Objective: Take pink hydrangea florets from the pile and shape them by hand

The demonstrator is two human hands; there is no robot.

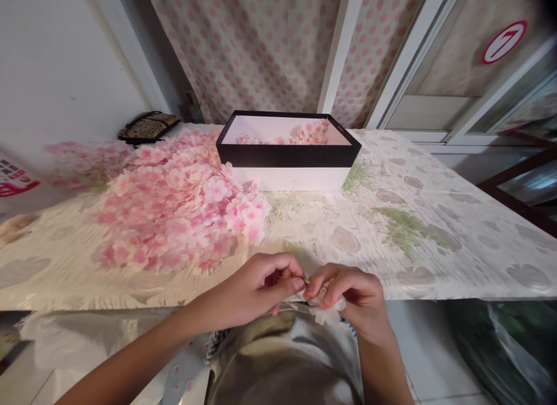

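Closely together, the left hand and right hand pinch a pale artificial blossom, fingers closed on it, just below the patterned table, where pink blossoms heap beside a black-rimmed box.

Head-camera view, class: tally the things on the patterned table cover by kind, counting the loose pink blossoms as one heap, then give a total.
Black-rimmed white box: 1
Heap of pink blossoms: 1
Dark patterned pouch: 1
Total: 3
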